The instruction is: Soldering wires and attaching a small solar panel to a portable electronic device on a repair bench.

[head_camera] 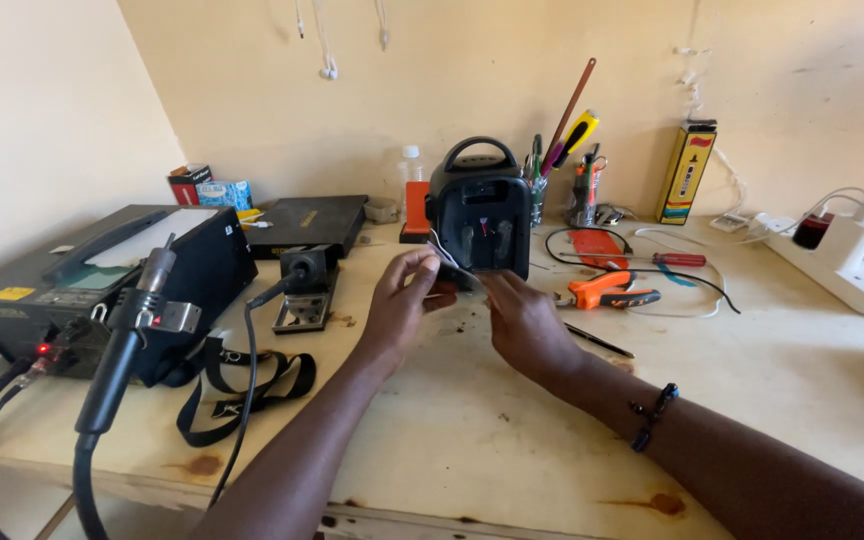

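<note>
Pinching thin wires [449, 268] with my left hand [399, 300] and right hand [524, 322], I keep both hands just in front of the black speaker [480, 212], which stands near the bench's [472, 420] back edge.

Cream plaster wall [472, 70] runs across from 10 to 2 o'clock, scuffed and stained toward 1 o'clock. A second wall [42, 120] meets it in a corner at 10 o'clock. Pale wooden worktop [472, 420] fills the lower view, marked with rust-brown spots and dark specks; its front edge is chipped at 6 o'clock. Light is soft, even and warm.
</note>
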